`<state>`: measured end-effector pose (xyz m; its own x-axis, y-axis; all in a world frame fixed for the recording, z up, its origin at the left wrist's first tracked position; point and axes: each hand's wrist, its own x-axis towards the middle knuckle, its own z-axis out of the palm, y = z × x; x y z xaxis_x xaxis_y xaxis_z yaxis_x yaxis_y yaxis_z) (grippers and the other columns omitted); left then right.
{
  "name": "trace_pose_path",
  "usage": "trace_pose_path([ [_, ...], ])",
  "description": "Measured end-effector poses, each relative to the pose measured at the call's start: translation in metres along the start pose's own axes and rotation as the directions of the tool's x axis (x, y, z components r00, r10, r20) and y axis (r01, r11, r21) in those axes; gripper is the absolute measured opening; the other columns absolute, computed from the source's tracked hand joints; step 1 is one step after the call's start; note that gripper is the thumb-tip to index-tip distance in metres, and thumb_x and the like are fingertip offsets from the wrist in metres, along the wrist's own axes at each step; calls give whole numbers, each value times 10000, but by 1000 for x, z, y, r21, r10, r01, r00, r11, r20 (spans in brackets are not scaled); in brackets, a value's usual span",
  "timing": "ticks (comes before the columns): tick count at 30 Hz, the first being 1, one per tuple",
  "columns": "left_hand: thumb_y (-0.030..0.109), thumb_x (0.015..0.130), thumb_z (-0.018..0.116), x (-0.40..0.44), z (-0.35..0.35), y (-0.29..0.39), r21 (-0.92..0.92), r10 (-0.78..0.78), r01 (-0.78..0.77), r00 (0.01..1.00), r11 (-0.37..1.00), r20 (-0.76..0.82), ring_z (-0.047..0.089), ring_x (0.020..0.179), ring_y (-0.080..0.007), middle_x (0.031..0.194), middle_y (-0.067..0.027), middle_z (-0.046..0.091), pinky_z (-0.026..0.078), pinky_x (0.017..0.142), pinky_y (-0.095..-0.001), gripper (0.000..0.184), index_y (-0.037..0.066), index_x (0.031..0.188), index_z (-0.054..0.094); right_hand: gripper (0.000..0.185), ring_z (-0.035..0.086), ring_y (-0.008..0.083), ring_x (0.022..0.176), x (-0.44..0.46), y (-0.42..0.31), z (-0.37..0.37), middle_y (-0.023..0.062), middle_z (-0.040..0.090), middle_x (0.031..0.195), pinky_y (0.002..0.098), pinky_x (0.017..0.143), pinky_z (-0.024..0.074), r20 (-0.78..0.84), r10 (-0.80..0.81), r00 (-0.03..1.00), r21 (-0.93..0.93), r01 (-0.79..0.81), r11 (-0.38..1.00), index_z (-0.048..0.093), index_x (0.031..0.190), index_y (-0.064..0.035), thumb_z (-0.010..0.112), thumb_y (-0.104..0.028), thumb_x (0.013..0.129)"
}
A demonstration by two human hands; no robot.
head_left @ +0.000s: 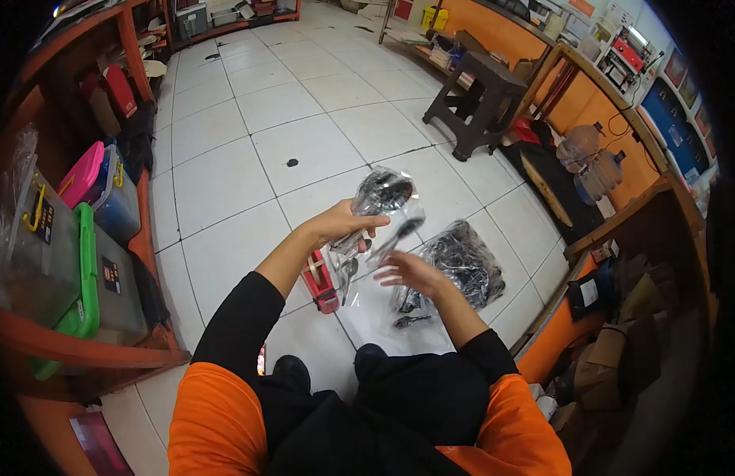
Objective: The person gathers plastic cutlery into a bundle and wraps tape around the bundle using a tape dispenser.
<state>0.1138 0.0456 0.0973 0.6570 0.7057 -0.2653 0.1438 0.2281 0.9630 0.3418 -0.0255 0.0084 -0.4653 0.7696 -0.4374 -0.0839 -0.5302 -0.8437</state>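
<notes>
The clear plastic bag (386, 189) with dark contents is at your left hand (344, 223), which is closed on it by thumb and fingers. A blurred dark piece (408, 228) shows between that bag and your right hand (415, 274). Caution: a light pinch on slick film could let the bag slip; poor support could drop the piece. Your right hand is open, fingers spread; contact with the piece cannot be determined. A larger wrapped bundle (467, 262) lies beside and beneath your right hand, a red object (326, 298) below your left.
</notes>
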Motion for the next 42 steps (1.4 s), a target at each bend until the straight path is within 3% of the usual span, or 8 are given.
trace_pose_path([
  [5, 460, 789, 717, 2, -9, 1, -76, 23, -29, 996, 997, -81, 593, 564, -121, 804, -50, 585, 489, 495, -244, 511, 35, 1017, 549, 449, 618, 292, 1027, 42, 30, -3, 130, 625, 1151, 399, 876, 490, -73, 242, 967, -599, -237, 765, 543, 1217, -50, 581, -316, 858],
  [11, 288, 773, 766, 9, -42, -15, -118, 35, -56, 985, 991, -169, 629, 657, -129, 845, -57, 623, 534, 574, -266, 421, 36, 1039, 557, 547, 606, 316, 1045, 123, 45, -42, 170, 613, 1158, 414, 873, 487, -66, 283, 957, -981, -10, -193, 499, 1274, -104, 625, -359, 807],
  [15, 272, 781, 758, 9, -58, -31, -134, 42, -66, 984, 989, -171, 639, 749, -131, 938, -86, 662, 534, 666, -276, 445, 20, 1095, 568, 544, 504, 370, 1196, 160, 71, -30, 161, 456, 1373, 525, 944, 443, -273, 159, 949, -962, -268, -53, 471, 1328, -206, 595, -334, 814],
  [19, 248, 763, 768, 4, -65, -47, -102, -17, 0, 987, 995, -162, 633, 869, -141, 974, -79, 687, 481, 832, -292, 462, 0, 1115, 599, 681, 325, 371, 1335, 166, 150, -25, 105, 211, 1519, 702, 918, 372, 12, 31, 999, -982, 18, -188, 316, 1415, -404, 622, -306, 815],
  [25, 241, 748, 769, -1, -70, -57, 34, -86, 92, 983, 995, -161, 611, 918, -146, 989, -69, 679, 435, 870, -287, 443, -11, 1082, 622, 361, 607, 318, 1037, 160, 153, -45, 111, 616, 1184, 432, 835, 508, -99, 543, 834, -968, 46, -247, 676, 1081, -194, 619, -322, 749],
  [30, 206, 742, 768, -3, -77, -61, -15, -119, 118, 983, 993, -143, 607, 911, -155, 954, -79, 672, 430, 867, -283, 411, -7, 1063, 623, 570, 607, 214, 1051, 148, 72, -37, 105, 626, 1151, 403, 815, 515, -14, 159, 987, -444, -149, 884, 531, 1257, -48, 625, -378, 802],
  [37, 141, 720, 790, -3, -85, -54, -157, 25, -86, 936, 984, -350, 617, 903, -157, 946, -59, 670, 453, 853, -289, 383, 19, 1050, 641, 447, 555, 199, 1113, 148, -19, 33, 94, 596, 1198, 359, 987, 402, 112, -302, 947, 109, 290, 951, 507, 1271, -24, 555, -309, 930],
  [42, 144, 702, 813, -6, -85, -26, -148, 134, -252, 829, 956, -543, 620, 860, -135, 944, -36, 671, 473, 802, -273, 368, 37, 1019, 659, 305, 599, 182, 977, 141, -75, 54, 82, 644, 1013, 336, 868, 466, -172, -554, 814, -154, 534, 832, 562, 1133, 4, 502, -216, 931],
])
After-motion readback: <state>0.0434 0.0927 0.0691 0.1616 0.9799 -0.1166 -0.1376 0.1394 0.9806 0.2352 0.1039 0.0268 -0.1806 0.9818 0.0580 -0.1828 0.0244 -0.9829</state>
